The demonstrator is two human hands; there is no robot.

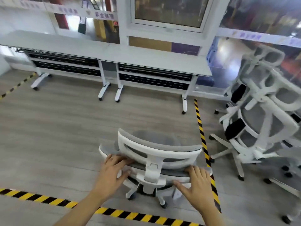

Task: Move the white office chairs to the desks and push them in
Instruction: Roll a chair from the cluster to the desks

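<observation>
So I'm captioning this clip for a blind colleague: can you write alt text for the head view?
Both hands, left hand and right hand, grip the backrest of a white mesh office chair facing two empty grey desks across a wood-look floor. More white chairs cluster at right, beyond yellow-black floor tape.

Chair [151, 154]: glossy white plastic frame, grey mesh cloth. Desks [114, 54]: matt grey tops. Floor [65, 119]: grey wood-grain, matt.
</observation>
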